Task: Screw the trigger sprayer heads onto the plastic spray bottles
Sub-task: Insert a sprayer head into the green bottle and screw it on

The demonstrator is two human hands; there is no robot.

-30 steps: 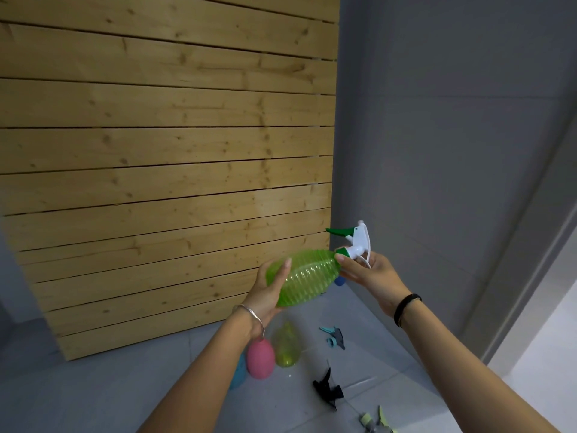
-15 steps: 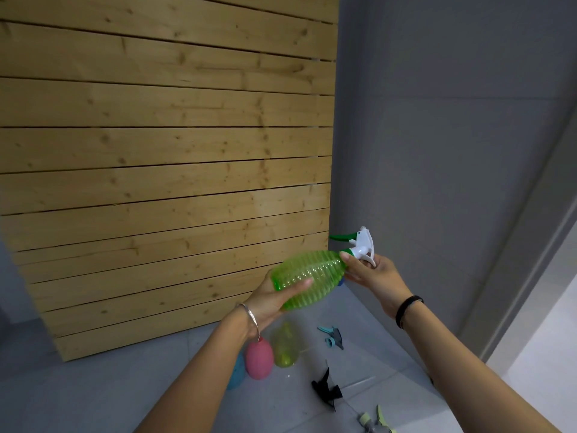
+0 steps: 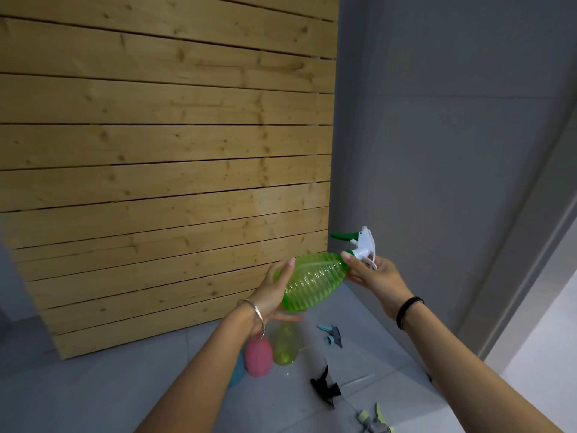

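The left hand (image 3: 274, 292) is cupping the wide base end of the green bottle (image 3: 307, 284), fingers wrapping its ribbed body. The right hand (image 3: 373, 278) is pinching the collar where the white sprayer (image 3: 363, 246) is sitting on the neck, thumb lying across the joint. The bottle is being held in mid-air at about 5 o'clock from frame centre, its long axis running from 7 o'clock at the base to 1 o'clock at the neck, so the right hand is nearer the thread.

Judging by this, the head is being twisted home, and keeping the sprayer in line with that axis is what matters.

On the floor (image 3: 93, 385) below, a pink bottle (image 3: 257, 357) and a yellow bottle (image 3: 284, 346) are lying headless, with a black sprayer (image 3: 326, 389) and a teal sprayer (image 3: 331, 334) loose toward 5 o'clock.
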